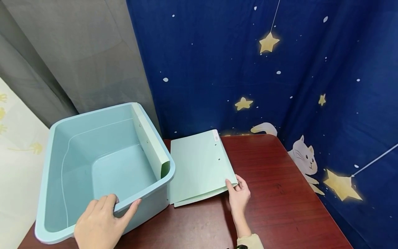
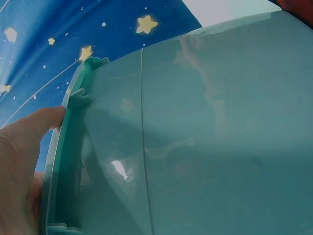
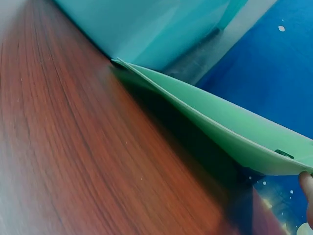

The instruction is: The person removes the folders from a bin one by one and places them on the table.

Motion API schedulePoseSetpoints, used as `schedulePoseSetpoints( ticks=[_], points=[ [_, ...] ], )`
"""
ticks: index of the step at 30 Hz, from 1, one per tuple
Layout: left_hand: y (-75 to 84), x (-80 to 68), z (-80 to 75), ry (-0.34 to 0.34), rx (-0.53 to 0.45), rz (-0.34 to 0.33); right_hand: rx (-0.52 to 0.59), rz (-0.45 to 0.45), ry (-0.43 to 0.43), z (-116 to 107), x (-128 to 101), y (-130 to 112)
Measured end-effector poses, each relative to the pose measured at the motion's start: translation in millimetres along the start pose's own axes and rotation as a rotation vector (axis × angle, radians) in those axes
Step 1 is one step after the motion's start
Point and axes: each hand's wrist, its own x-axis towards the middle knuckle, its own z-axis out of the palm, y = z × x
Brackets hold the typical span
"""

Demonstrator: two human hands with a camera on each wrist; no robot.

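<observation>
A light-green file folder (image 1: 199,166) lies beside a blue plastic tub (image 1: 143,193). My right hand (image 1: 239,195) pinches the folder's near right corner at the spine, thumb on top and fingers beneath. In the right wrist view the folder (image 3: 220,127) is raised off the table at that end, its covers slightly apart; only part of the hand (image 3: 307,196) shows. My left hand (image 1: 101,219) grips the tub's near rim, and the left wrist view shows that hand (image 2: 24,147) at the rim. A second green folder (image 1: 150,141) stands on edge inside the tub, against its right wall.
The tub and folder are on a reddish-brown wooden table (image 1: 267,207), whose right edge slopes toward the lower right. Behind hang a grey curtain (image 1: 84,52) and a dark blue curtain (image 1: 211,69) with stars and a cat. Pale patterned cloth (image 1: 18,166) is at the left.
</observation>
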Motion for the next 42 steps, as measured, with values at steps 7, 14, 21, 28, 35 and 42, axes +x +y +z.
schedulePoseSetpoints(
  ticks=[7,14,21,28,35,42],
  points=[
    [-0.5,0.1,0.4,0.005,0.000,0.005,-0.019,0.003,-0.005,-3,-5,-24],
    [-1.0,0.2,0.8,0.014,-0.004,0.013,-0.143,0.102,0.005,0,-8,-53],
    [-1.7,0.1,1.1,0.020,-0.002,0.013,-0.157,0.106,-0.034,-3,-8,-52],
    [-1.4,0.5,1.3,0.027,-0.005,0.017,-0.284,-0.019,-0.058,-9,-7,-51],
    [-1.1,0.3,1.1,0.021,-0.005,0.017,-0.287,-0.231,-0.115,-4,-9,-80],
    [-1.1,0.4,1.4,0.026,-0.006,0.017,-0.249,-0.334,-0.189,8,-11,-109]
  ],
)
